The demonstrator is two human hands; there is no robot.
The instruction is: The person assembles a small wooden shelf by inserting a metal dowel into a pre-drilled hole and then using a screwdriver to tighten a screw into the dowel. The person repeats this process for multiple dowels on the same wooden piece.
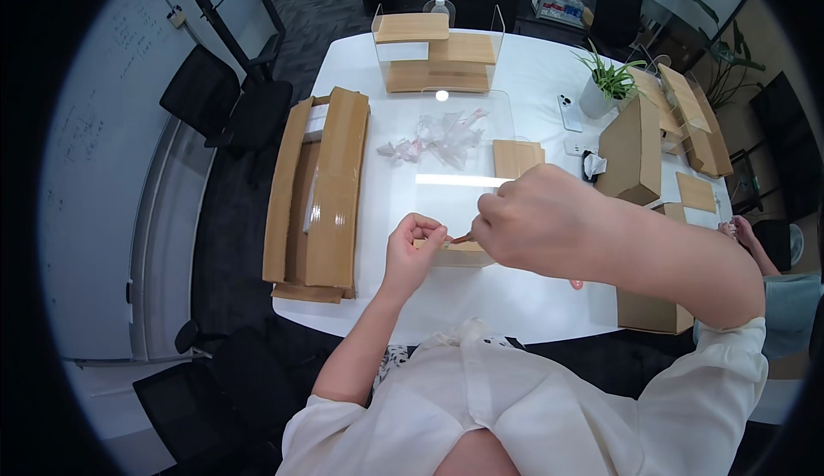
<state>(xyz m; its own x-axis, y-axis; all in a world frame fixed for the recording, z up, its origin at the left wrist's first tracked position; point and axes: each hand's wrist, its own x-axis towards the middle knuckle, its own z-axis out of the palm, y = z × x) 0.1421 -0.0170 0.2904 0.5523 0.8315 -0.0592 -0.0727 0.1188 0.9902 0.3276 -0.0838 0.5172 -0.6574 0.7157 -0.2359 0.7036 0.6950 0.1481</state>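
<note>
My right hand (541, 218) is closed on a thin reddish-brown tool (463, 238), and its tip points left toward my other hand. Most of the tool is hidden in the fist, so I cannot tell its kind. Thumb and fingertips of my left hand (412, 251) are pinched together right beside that tip; what they hold is too small to make out. Just under both hands, near the table's front, is a small wood-coloured piece with a clear front panel (463, 258). My right hand partly covers it.
On the white table (386, 218) stand an open cardboard box (335, 193) at left and a wood-and-clear shelf (438, 49) at the back. Crumpled plastic wrap (442, 139), wooden boards (517, 158), a phone (569, 112) and a potted plant (601, 90) lie beyond. Another person's hand (743, 232) is at right.
</note>
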